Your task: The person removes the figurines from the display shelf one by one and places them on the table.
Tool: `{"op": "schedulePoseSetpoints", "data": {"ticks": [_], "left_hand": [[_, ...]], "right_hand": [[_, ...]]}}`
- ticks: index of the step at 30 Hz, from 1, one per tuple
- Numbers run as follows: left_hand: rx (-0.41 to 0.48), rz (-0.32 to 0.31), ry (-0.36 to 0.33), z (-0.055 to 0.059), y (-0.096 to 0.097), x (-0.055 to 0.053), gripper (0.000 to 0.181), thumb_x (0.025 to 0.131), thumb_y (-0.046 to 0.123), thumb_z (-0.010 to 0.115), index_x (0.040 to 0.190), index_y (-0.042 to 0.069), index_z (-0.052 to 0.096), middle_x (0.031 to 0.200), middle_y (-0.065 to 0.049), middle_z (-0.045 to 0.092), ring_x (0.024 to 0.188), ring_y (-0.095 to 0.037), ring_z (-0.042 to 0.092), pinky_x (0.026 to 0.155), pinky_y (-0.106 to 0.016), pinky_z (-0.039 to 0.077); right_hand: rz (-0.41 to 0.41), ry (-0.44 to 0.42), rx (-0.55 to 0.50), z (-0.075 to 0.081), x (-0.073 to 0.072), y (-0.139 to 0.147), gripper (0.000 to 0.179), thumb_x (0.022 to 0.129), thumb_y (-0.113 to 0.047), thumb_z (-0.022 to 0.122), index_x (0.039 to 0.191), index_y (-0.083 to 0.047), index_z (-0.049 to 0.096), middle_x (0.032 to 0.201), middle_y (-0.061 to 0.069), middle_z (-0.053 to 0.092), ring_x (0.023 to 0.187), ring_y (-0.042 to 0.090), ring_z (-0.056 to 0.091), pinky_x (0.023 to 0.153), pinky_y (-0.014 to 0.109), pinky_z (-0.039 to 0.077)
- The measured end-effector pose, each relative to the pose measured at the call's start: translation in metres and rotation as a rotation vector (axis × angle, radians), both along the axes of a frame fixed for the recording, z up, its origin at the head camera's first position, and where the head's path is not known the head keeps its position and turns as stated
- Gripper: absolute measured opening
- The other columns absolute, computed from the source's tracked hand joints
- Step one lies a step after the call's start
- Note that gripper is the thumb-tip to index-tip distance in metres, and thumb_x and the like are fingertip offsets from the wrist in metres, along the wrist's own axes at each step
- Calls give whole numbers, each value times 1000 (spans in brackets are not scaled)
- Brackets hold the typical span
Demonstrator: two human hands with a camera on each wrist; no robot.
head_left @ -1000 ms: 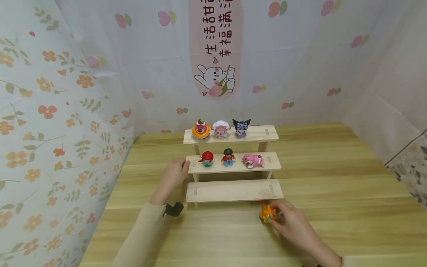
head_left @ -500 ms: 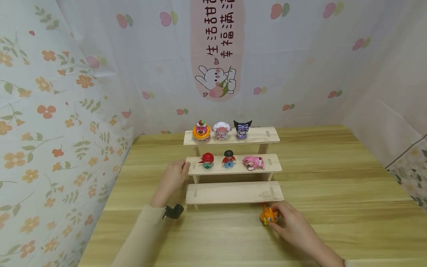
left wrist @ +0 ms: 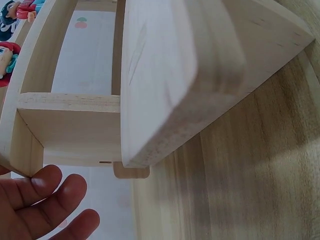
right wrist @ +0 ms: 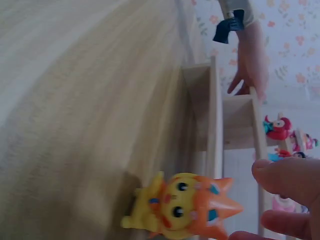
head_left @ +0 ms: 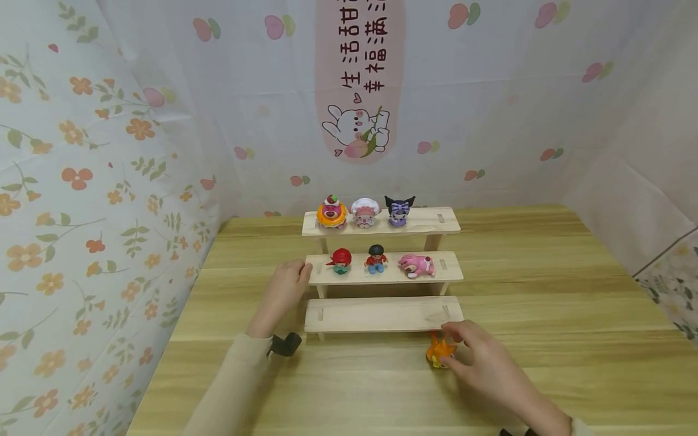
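Note:
My left hand (head_left: 285,289) grips the left end of the middle tier of a pale wooden three-tier display stand (head_left: 382,315); in the left wrist view its fingers (left wrist: 67,192) curl at that board's end. A small yellow toy figure with an orange spiky hood (right wrist: 182,205) stands on the table in front of the lowest tier's right end. My right hand (head_left: 482,363) is beside it, thumb and fingers spread apart. In the right wrist view the fingers (right wrist: 287,180) are to the right of the figure, not wrapped round it.
The top tier holds a bear in an orange ring (head_left: 331,215), a white-capped figure (head_left: 365,215) and a black-eared figure (head_left: 399,212). On the middle tier are a red-haired figure (head_left: 340,261), a black-haired figure (head_left: 376,260) and a pink lying bear (head_left: 417,266). A patterned cloth (head_left: 245,91) hangs behind.
My right hand's fingers have spread and come off the orange-hooded figure, which stays near the stand. The left hand keeps its hold on the middle tier. The whole view has shifted slightly.

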State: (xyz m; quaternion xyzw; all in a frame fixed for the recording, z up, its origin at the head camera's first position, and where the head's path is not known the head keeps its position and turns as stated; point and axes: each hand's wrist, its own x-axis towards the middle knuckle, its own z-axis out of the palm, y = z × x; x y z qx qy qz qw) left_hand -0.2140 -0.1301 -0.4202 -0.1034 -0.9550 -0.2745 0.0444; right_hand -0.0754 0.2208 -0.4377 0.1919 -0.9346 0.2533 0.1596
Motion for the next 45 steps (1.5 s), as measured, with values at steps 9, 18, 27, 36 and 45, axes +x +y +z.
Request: {"op": "schedulePoseSetpoints", "data": {"ticks": [9, 18, 27, 36, 45], "left_hand": [[-1, 6, -10, -1, -2, -1, 32, 102, 25, 43, 74, 9, 50, 67, -4, 45, 84, -28, 52, 66, -34, 39], [19, 10, -12, 0, -1, -1, 32, 101, 25, 44, 74, 10, 50, 66, -3, 44, 71, -22, 46, 59, -29, 37], [36, -1, 1, -3, -1, -2, 32, 101, 22, 46, 72, 9, 50, 64, -2, 43, 61, -17, 42, 54, -27, 36], [41, -22, 34, -4, -1, -3, 32, 101, 21, 46, 71, 8, 48, 64, -2, 42, 60, -16, 40, 55, -27, 35], [59, -23, 29, -6, -1, -2, 31, 101, 20, 46, 72, 8, 48, 63, -2, 41, 59, -17, 40, 55, -27, 35]], "right_hand": [[70, 178, 0, 33, -24, 2, 49, 61, -6, 86, 105, -3, 65, 92, 4, 68, 78, 15, 63, 67, 33, 54], [79, 211, 57, 73, -55, 1, 35, 69, -12, 84, 100, -6, 68, 91, 5, 70, 77, 20, 66, 65, 37, 54], [98, 170, 56, 98, -87, -11, 27, 76, -13, 80, 99, -6, 68, 91, 6, 70, 81, 22, 65, 68, 41, 53], [57, 155, 45, 121, -117, -23, 34, 79, -16, 78, 107, -2, 65, 86, 10, 69, 78, 25, 64, 65, 40, 50], [13, 78, 34, 135, -146, -27, 39, 87, -17, 69, 121, 0, 58, 89, 13, 67, 66, 19, 55, 57, 31, 43]]}}
